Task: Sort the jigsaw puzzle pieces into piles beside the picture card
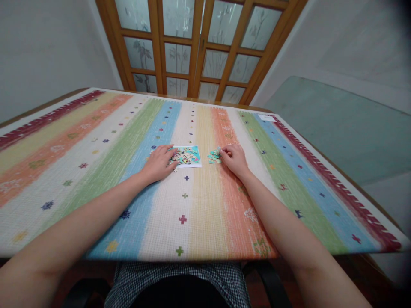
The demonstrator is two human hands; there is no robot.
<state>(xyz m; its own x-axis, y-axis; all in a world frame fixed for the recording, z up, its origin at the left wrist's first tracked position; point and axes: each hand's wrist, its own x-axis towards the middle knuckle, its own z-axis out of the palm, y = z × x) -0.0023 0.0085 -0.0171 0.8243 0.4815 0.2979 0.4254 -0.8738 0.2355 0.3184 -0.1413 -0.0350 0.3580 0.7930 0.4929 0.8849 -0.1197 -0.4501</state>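
My left hand point(159, 163) rests at the left edge of a picture card point(198, 162), its fingers apart and touching the jigsaw pieces point(186, 155) heaped there. Most of those pieces show pale backs, while some are teal or pink. To the right, a smaller pile of teal puzzle pieces point(212, 156) lies straight on the tablecloth. Beside it is my right hand point(235, 158), thumb and fingertips pinched together on what looks like a teal jigsaw piece point(219, 150). The fingers partly cover that piece.
A striped tablecloth point(205, 214) with small printed motifs covers the table. One pale loose piece point(94, 139) lies far to the left. A white label point(267, 118) sits near the far right corner. Wooden glass-paned doors point(194, 47) stand behind, and a greenish panel point(337, 124) is at right.
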